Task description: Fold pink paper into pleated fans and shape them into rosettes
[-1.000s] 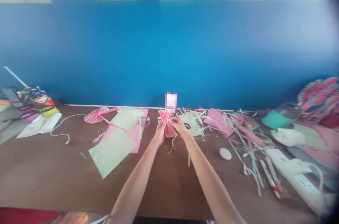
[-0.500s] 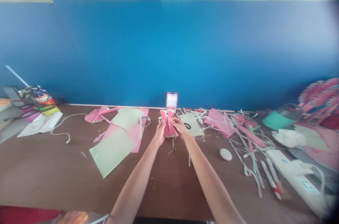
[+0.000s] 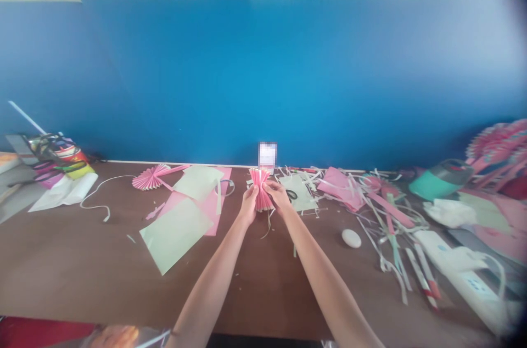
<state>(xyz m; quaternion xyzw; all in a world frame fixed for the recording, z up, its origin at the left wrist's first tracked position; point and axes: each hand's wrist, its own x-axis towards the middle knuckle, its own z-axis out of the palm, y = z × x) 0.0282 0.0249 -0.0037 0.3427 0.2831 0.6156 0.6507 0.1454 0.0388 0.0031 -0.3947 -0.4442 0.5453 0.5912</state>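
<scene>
Both my arms stretch out over the brown table (image 3: 82, 271). Between my hands stands a pink pleated paper bundle (image 3: 261, 179), pinched at its waist and flaring at top and bottom. My left hand (image 3: 248, 206) grips its left side and my right hand (image 3: 277, 196) grips its right side at the middle. A thin pale strip hangs from the bundle's lower end toward the table.
Pale green and pink paper sheets (image 3: 181, 222) lie to the left, with a finished pink paper fan (image 3: 150, 178) behind. Cut paper strips (image 3: 382, 216), a white oval object (image 3: 351, 238), a teal container (image 3: 438, 179) and a power strip (image 3: 465, 282) lie on the right. Scissors and supplies (image 3: 53, 158) sit far left.
My hands and the pleated bundle have shifted very slightly away from me; the grip on the bundle is the same.
</scene>
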